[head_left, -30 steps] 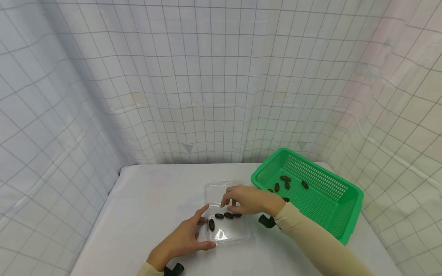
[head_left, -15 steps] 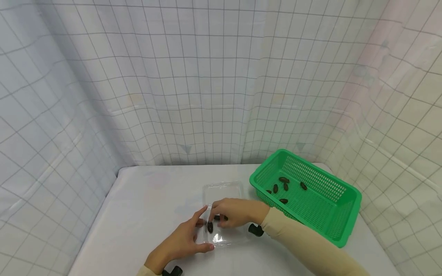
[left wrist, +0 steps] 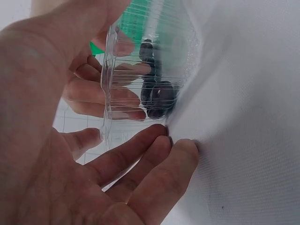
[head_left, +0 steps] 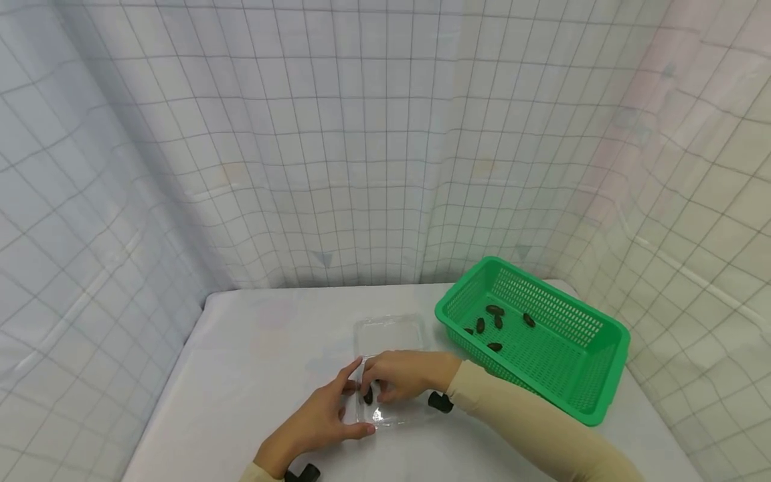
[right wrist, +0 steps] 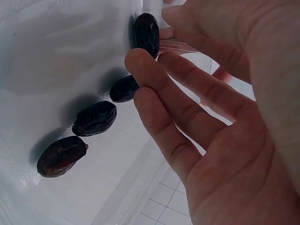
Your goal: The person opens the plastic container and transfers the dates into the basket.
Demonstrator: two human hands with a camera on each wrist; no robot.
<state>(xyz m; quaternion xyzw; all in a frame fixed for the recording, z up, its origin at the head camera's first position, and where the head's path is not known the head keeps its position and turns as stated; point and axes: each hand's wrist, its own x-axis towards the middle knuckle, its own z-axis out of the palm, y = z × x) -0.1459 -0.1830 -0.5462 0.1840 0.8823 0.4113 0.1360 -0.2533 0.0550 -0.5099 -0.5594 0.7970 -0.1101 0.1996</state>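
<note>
A clear plastic clamshell box (head_left: 394, 418) lies with its lid (head_left: 388, 329) folded back. My left hand (head_left: 325, 412) rests at its left side, thumb near the front corner and fingertips against the lower wall in the left wrist view. My right hand (head_left: 400, 375) reaches into the box from the right, its fingers relaxed and its thumb apart. Its fingertips are right at a dark brown date (right wrist: 146, 35) beside the left wall and at a second date (right wrist: 124, 89). Two more dates, one of them a reddish-brown date (right wrist: 61, 157), continue the row; the head view hides them beneath the hand.
A green perforated basket (head_left: 587, 355) stands at the right of the white-covered table (head_left: 253, 361), with several dates (head_left: 495, 311) scattered inside. The right forearm passes in front of its near edge. White gridded curtains (head_left: 385, 167) enclose the back and sides.
My right hand has moved left and slightly toward me, from above the row to the date by the left wall. My left hand stays beside the box.
</note>
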